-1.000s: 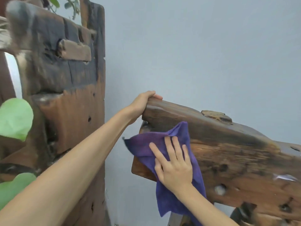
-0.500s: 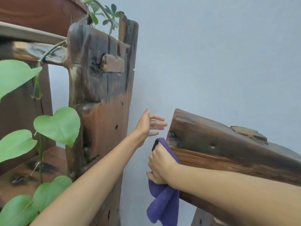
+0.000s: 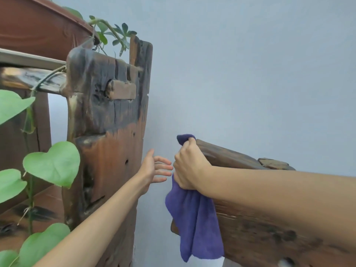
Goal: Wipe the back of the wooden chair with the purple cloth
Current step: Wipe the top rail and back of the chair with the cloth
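The dark, weathered back of the wooden chair slants down to the right at lower right. My right hand is shut on the purple cloth, pressing it over the backrest's left end; a tuft shows above my fist and the rest hangs down. My left hand floats just left of the cloth with fingers spread, touching nothing. My right forearm hides much of the backrest's face.
A tall rough wooden post stands at centre left, close to my left arm. Green heart-shaped leaves on a vine hang at the far left, below a brown planter. A plain pale blue wall fills the background.
My left hand let go of the backrest's top edge and hangs free. My right hand went from flat on the cloth to gripping it at the backrest's left end. The view shifted left.
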